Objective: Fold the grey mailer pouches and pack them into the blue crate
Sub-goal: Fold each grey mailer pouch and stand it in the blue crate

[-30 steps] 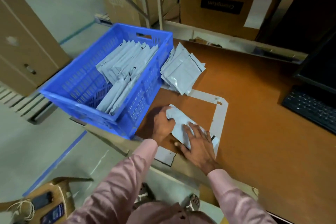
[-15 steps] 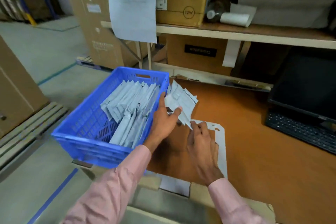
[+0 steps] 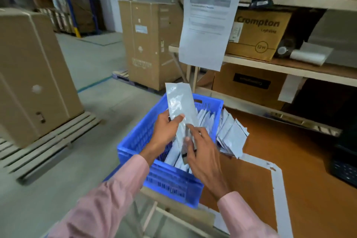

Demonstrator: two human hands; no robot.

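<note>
Both hands have risen off the table since half a second ago. My right hand (image 3: 201, 152) pinches the lower end of one long, glossy grey pouch (image 3: 180, 110); my left hand (image 3: 167, 128) grips its middle, thumb on top. Pouch stands nearly upright above the blue crate (image 3: 170, 183), slotted plastic. Folded pouches (image 3: 205, 119) inside overlap, count unclear. Loose stack (image 3: 230, 137) lies just beside the crate on the orange table (image 3: 309, 189).

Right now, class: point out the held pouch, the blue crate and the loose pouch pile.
held pouch (image 3: 179, 102), head view, upper face.
blue crate (image 3: 172, 185), head view, near wall.
loose pouch pile (image 3: 231, 137), head view, top pouch.
</note>
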